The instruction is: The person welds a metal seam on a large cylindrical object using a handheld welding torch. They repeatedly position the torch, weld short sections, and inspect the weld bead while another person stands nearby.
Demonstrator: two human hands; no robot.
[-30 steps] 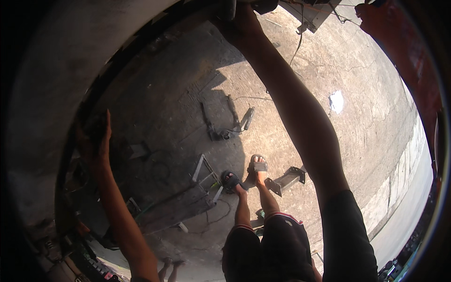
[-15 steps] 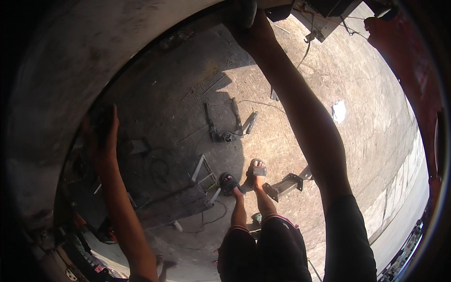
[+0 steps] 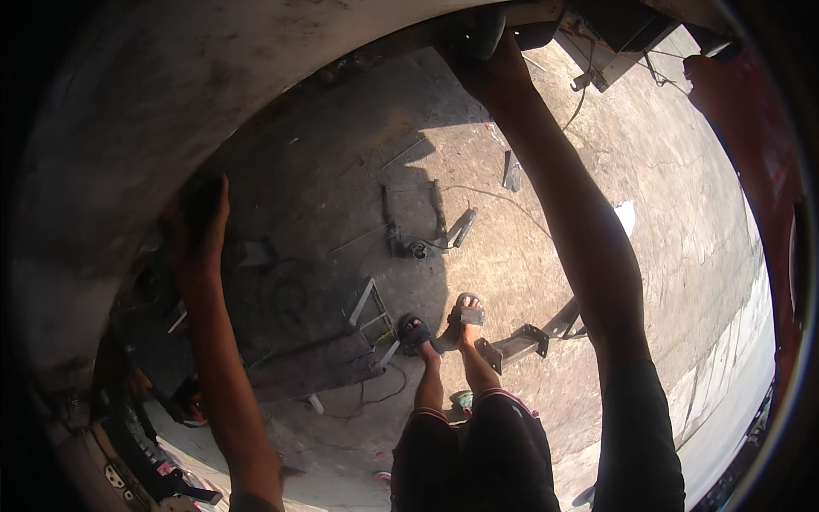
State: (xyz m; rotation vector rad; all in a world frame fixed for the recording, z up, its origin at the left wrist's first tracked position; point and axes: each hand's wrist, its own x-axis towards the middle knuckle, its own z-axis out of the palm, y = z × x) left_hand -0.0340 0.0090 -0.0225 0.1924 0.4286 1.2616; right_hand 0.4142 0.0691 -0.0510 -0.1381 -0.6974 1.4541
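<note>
A large pale, smudged panel (image 3: 111,128) curves across the top and left of the head view. At its left edge, my left hand (image 3: 203,224) is raised, one digit stretched straight up; its other fingers sink into dark shadow against the panel. Higher up, toward the right, my right hand (image 3: 488,75) is closed around a dark, rounded, tool-like thing (image 3: 486,34) at the panel's far edge. Shadow hides most of those fingers and the thing's exact kind. Both arms reach forward and up.
Metal frame pieces (image 3: 367,303), a bracketed steel post (image 3: 516,346) and a cable-fed tool (image 3: 415,249) lie on the concrete floor (image 3: 682,213) around my sandalled feet (image 3: 467,311). A dark box-like unit (image 3: 614,34) hangs at the upper right, near a red surface (image 3: 742,128).
Both hands and the panel's edge sit slightly farther right in the view, my right hand most. Floor items have shifted only a little. My right hand keeps its hold on the dark thing.
</note>
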